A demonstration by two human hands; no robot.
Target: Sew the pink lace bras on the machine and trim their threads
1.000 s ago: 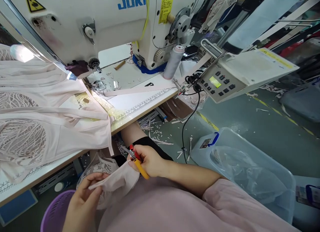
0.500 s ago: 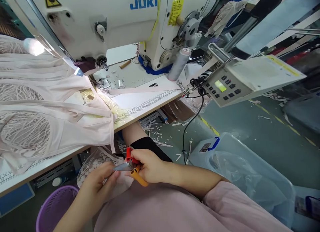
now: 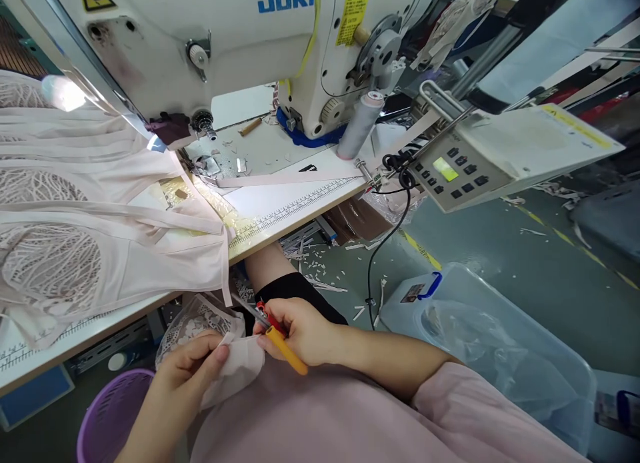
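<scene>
While the left hand (image 3: 190,370) pinches fabric (image 3: 245,368), the right hand (image 3: 306,330) grips half-hidden snips (image 3: 284,348).

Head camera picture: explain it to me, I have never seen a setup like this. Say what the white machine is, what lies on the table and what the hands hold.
The camera sits on the worker's head and looks down at their own hands. The white machine is a JUKI sewing machine, with its control panel on the right. On the table lie pale pink garments with lace panels, a pink fabric strip and a thread cone. Below the table edge, the left hand pinches a small pink fabric piece, and the right hand grips thread snips with red and orange handles, blades near the fabric. A purple basket and a clear plastic bin stand on the floor.
</scene>
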